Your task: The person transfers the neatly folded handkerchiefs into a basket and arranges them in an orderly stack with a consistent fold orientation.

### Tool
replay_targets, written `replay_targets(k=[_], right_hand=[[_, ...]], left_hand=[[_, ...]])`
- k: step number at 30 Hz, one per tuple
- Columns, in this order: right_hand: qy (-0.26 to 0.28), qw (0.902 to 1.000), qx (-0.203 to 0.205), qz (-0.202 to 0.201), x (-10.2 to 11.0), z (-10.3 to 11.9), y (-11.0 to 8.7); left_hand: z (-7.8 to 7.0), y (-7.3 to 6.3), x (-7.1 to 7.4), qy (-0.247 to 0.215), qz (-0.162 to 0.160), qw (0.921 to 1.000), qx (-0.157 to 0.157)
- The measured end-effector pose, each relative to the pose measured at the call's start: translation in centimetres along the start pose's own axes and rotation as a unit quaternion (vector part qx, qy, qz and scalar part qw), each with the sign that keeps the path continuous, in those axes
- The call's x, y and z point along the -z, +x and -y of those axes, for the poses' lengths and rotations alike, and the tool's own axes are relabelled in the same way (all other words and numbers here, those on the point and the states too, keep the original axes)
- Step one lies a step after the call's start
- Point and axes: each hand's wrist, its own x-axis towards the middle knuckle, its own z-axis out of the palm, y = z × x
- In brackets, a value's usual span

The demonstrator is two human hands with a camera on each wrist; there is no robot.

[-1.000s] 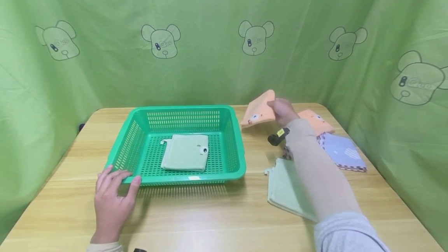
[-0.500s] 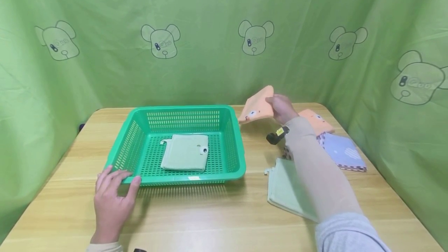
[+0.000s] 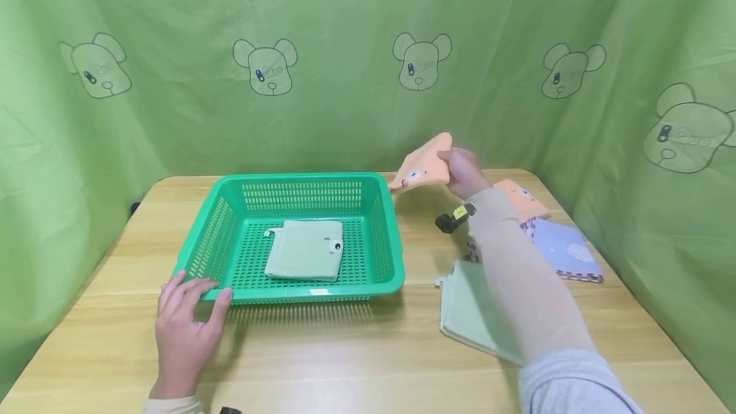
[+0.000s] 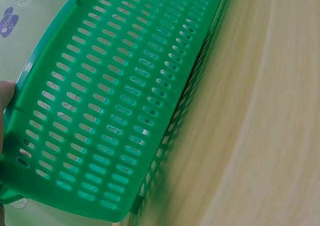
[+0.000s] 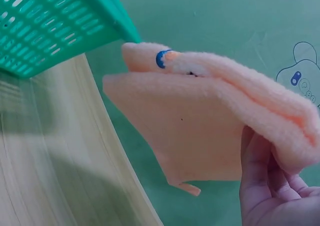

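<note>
Our right grip (image 3: 467, 173) pinches the orange towel (image 3: 425, 161) by one side, in the air just beside the basket's (image 3: 395, 248) far-right corner; its loose end could droop and snag the rim. Our left grip (image 3: 186, 331) holds the near-left corner. Versus a second ago, we have the towel higher, tip nearer the rim.

Green basket (image 3: 299, 177) on wooden table (image 3: 322, 363) — folded mint cloth (image 3: 301, 254) inside. Counting from basket's centre, we see left hand (image 3: 186, 331) at 8 o'clock, holding corner of rim. At 2, right hand (image 3: 464, 171) pinches orange cloth (image 3: 422, 165) aloft, tip beside rim — contact we cannot tell. Second orange cloth (image 3: 514, 197) and blue cloth (image 3: 560, 245) at 3. Second mint cloth (image 3: 471, 315) at 4, partly behind sleeve (image 3: 529, 286).
</note>
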Motion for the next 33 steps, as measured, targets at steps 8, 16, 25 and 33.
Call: replay_targets(k=[8, 16, 25, 33], right_hand=[[0.044, 0.9990, -0.001, -0.003, -0.1, 0.9, -0.5], [0.076, 0.9971, -0.009, -0.002, -0.4, 1.9, -1.1], [0.085, 0.9962, -0.010, 0.016, -0.5, 2.2, -1.6], [0.098, 0.9946, 0.000, 0.034, -0.9, 2.7, -2.0]], left_hand=[[0.0, 0.0, 0.0, 0.006, 0.002, 1.0000, 0.002], [-0.2, 0.1, 0.1, 0.006, 0.005, 0.9999, 0.007], [-0.2, 0.0, 0.1, 0.001, 0.003, 1.0000, 0.002], [-0.1, 0.1, 0.1, 0.002, 0.006, 1.0000, 0.007]])
